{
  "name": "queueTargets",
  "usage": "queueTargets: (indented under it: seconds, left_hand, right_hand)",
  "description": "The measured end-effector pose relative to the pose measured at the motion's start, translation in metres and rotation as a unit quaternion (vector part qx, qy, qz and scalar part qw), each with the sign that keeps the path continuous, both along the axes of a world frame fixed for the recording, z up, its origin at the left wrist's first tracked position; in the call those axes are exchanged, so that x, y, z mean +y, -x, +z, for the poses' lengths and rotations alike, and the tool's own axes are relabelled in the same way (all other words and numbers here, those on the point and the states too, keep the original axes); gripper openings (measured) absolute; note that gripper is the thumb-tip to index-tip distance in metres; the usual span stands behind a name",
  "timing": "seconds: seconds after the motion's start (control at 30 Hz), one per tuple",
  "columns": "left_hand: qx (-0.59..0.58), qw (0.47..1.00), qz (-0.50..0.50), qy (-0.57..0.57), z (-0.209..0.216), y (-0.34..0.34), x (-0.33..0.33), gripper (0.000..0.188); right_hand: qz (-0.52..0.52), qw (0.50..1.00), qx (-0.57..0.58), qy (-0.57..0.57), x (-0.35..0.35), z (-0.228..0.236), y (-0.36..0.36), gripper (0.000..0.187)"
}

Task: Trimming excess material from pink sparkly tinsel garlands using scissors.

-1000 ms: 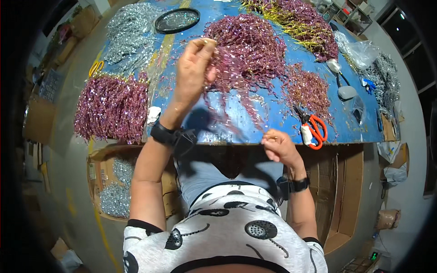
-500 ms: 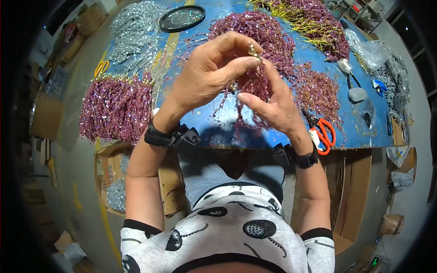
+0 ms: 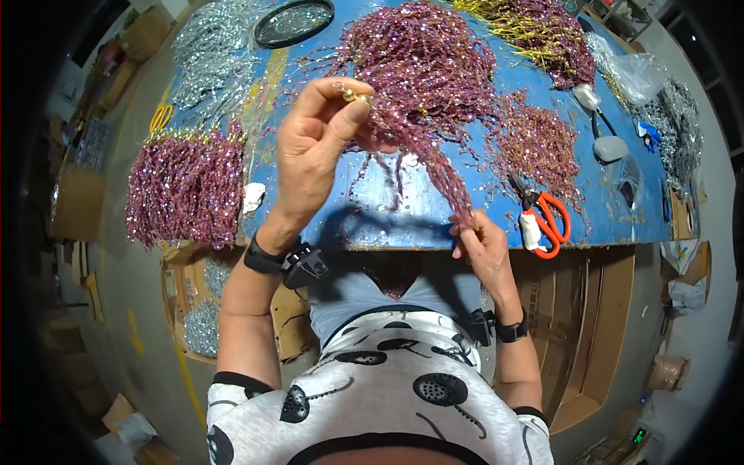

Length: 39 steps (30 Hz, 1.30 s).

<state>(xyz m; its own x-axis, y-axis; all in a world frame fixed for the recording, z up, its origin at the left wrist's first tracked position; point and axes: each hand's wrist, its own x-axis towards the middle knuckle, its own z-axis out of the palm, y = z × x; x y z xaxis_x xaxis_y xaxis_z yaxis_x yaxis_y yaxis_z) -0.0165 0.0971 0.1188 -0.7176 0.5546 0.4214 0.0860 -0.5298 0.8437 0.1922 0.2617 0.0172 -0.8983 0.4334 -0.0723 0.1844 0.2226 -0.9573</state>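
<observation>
A pink sequin tassel [image 3: 436, 163] is stretched slantwise between my two hands above the blue table. My left hand [image 3: 314, 147] pinches its top, where gold beads [image 3: 355, 96] and a small loop stick out past the thumb. Lower down and to the right, my right hand [image 3: 480, 246] closes around the tassel's strands near the table's front edge. Behind the hands lies a big heap of pink sequin strands [image 3: 418, 58]. A neat row of finished-looking pink tassels with gold tops [image 3: 186, 186] hangs over the table edge at left.
Orange-handled scissors [image 3: 552, 225] lie right of my right hand, beside loose pink strands [image 3: 535, 143]. Silver strands [image 3: 217, 54], a round black tray [image 3: 294, 23] and yellow-handled scissors [image 3: 160, 118] are at the far left. Cardboard boxes [image 3: 577, 333] stand under the table.
My right hand has slid down and right along the tassel, drawing its strands out straight. My left hand has shifted left with the beaded top.
</observation>
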Motion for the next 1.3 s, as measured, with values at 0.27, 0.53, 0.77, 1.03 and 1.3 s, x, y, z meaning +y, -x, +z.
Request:
queueTargets:
  seconds: [0.27,0.53,0.77,1.03,1.3]
  left_hand:
    - [0.095,0.987,-0.037,0.124,0.032,-0.01,0.002,0.02]
    - [0.147,0.975,-0.078,0.149,0.038,-0.01,0.0,0.019]
    - [0.047,0.945,-0.067,0.316,-0.06,0.001,-0.062,0.013]
    - [0.245,0.884,0.076,0.39,-0.109,-0.019,-0.082,0.012]
    - [0.357,0.849,0.137,0.364,-0.121,-0.012,-0.103,0.019]
  right_hand:
    - [-0.043,0.967,0.151,-0.198,0.007,0.036,0.012,0.068]
    - [0.012,0.952,0.29,-0.1,-0.024,0.057,0.095,0.09]
    - [0.186,0.978,-0.021,-0.087,0.033,0.04,0.02,0.041]
    - [0.132,0.872,0.086,-0.464,0.032,-0.008,0.012,0.048]
    - [0.135,0.859,0.062,-0.49,0.032,-0.011,0.003,0.048]
